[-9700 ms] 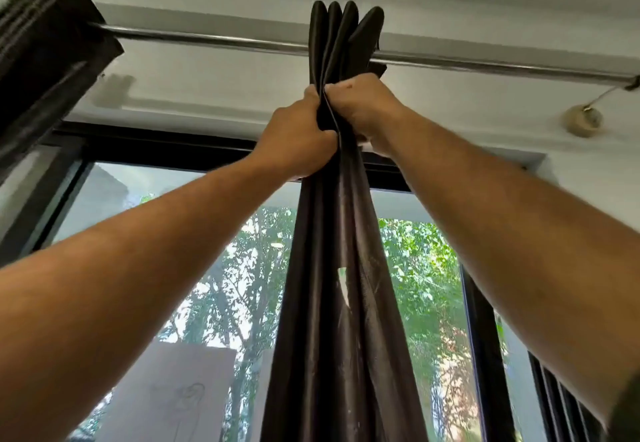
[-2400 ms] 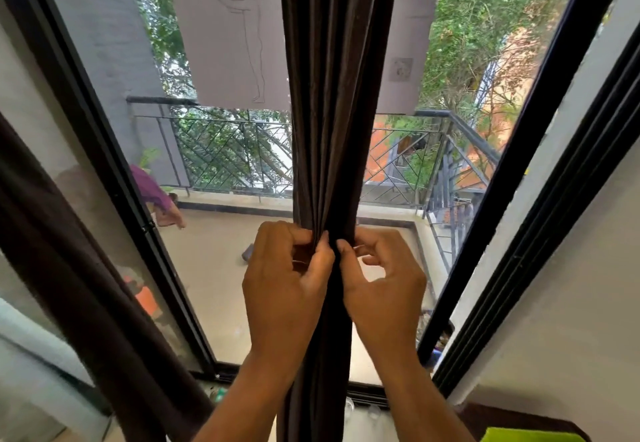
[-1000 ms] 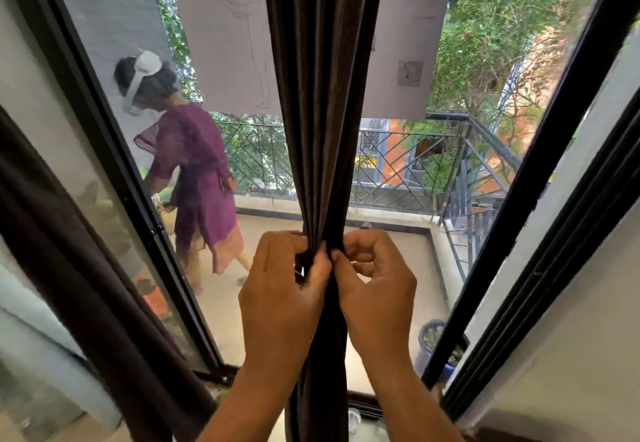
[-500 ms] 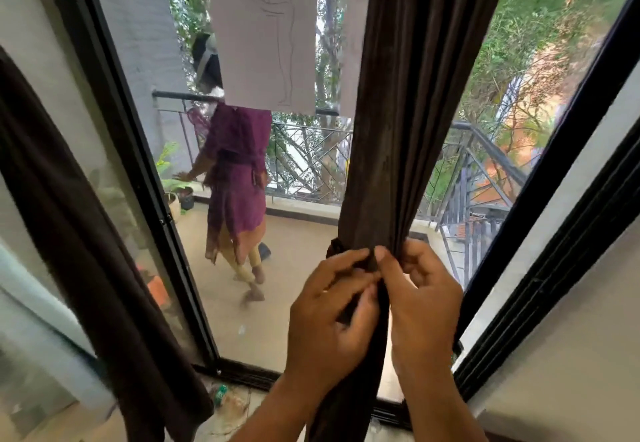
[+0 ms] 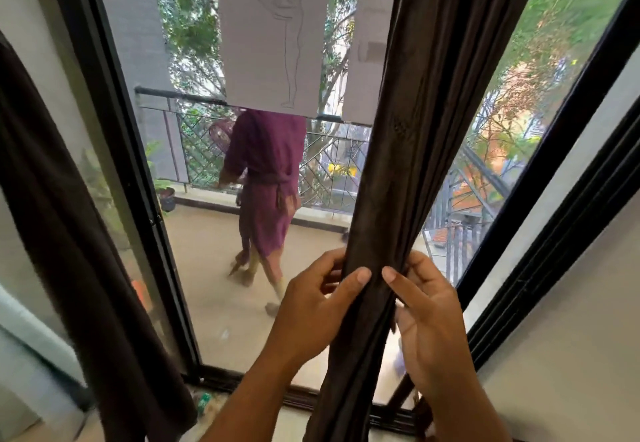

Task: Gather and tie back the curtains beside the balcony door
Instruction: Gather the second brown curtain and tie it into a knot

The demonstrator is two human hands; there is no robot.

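2 hands grip your gathered curtain (image 5: 398, 151) at the glass door (image 5: 207, 268): your left hand (image 5: 311, 306) wraps it from the left with the thumb across the front, and your right hand (image 5: 429, 317) pinches its right edge, fingers partly hidden behind the folds. The curtain's top and bottom run out of view. A 2nd curtain (image 5: 69, 234) hangs at left. Outside, paper (image 5: 270, 26) on the glass hides the head of a person (image 5: 266, 182).

A dark brown curtain (image 5: 408, 151), a black door frame (image 5: 114, 123) and a person's purple dress (image 5: 268, 178).
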